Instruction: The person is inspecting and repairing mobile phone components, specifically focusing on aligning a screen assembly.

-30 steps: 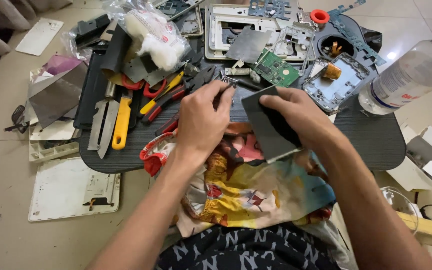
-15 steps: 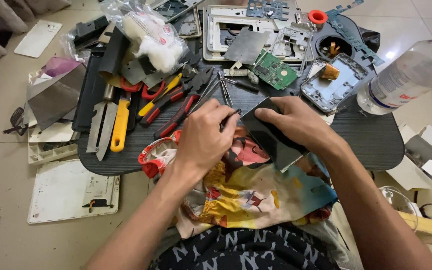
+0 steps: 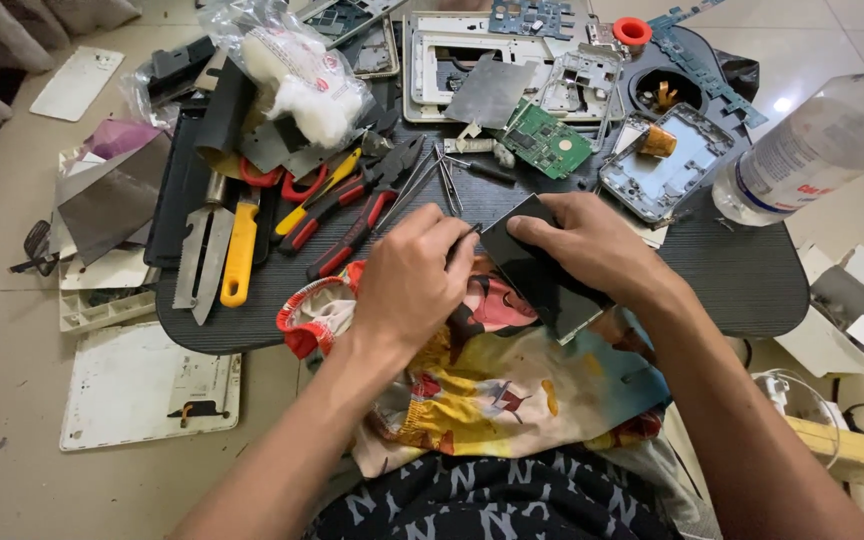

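On the near edge of the black table (image 3: 732, 290), over a colourful cloth (image 3: 492, 390), the right hand (image 3: 592, 245) pressed down flat on a dark flat panel (image 3: 537, 275), while the left hand (image 3: 417, 285) pinched a thin tool against its edge

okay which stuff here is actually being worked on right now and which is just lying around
In hand:
- left hand with a thin tool
- right hand pressing the dark flat panel

Lying about:
- yellow-handled knife
- red-handled pliers
- green circuit board
- clear bottle
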